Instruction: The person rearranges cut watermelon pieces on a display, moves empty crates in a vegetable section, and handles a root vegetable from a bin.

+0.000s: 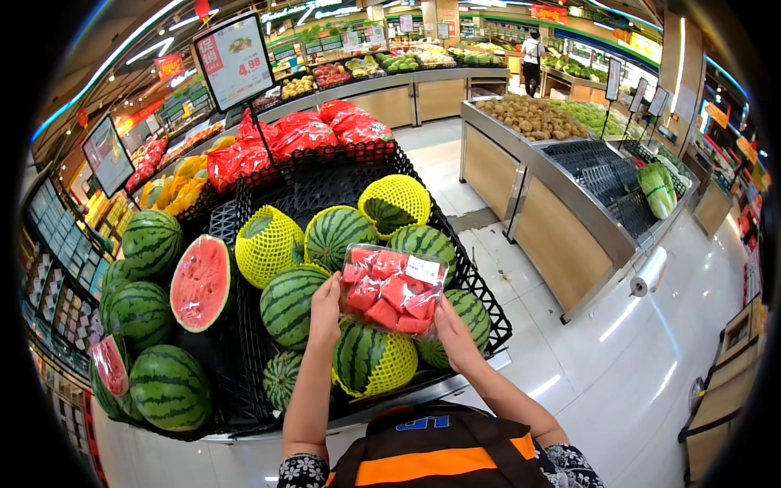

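Between my two hands is a clear plastic box of cut watermelon chunks [386,294], with a white label at its upper right. My left hand [327,307] grips the box's left side, and my right hand [454,332] grips its lower right corner. Below the box lie whole striped watermelons [294,306], some wrapped in yellow foam nets [394,200]. To the left, a halved watermelon [201,283] shows its red flesh among other whole ones [169,387].
The melons sit in a black crate display [480,285]. Red bags [297,138] lie behind, beside a sign on a post [234,61]. At right stands a produce stand [569,220] with potatoes [529,118] and a cabbage [656,190]. A person [533,61] is far back.
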Demonstrator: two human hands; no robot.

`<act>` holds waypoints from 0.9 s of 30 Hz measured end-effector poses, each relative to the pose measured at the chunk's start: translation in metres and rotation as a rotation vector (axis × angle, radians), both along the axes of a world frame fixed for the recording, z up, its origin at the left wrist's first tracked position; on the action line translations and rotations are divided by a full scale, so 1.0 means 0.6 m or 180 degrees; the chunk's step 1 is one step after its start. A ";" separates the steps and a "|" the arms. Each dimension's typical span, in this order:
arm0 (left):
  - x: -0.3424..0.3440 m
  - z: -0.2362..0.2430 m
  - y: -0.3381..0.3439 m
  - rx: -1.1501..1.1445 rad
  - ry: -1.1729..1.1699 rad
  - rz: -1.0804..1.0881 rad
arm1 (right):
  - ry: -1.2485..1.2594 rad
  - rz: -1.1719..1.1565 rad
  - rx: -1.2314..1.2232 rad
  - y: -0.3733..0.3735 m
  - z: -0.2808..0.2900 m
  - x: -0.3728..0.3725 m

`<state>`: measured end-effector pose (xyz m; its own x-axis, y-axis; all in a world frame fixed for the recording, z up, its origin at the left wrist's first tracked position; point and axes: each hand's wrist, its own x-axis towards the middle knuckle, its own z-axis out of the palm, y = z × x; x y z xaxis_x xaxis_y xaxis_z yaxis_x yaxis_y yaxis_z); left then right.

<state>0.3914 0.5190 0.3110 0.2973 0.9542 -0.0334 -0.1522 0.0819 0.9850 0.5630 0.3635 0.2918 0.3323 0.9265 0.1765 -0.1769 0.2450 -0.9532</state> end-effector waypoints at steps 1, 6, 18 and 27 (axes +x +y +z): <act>0.000 0.000 -0.004 0.0031 -0.0111 0.0037 | 0.0084 -0.0031 0.0242 0.000 0.001 -0.003; -0.004 0.018 -0.027 0.0013 -0.0531 -0.0001 | 0.0134 0.0288 0.0080 -0.011 0.026 -0.002; 0.002 0.047 -0.101 0.0242 -0.0767 0.0661 | -0.0140 0.0967 0.0496 -0.004 0.064 0.053; -0.011 0.078 -0.141 0.0548 -0.0804 0.1035 | -0.0881 0.1076 0.0396 0.009 0.081 0.060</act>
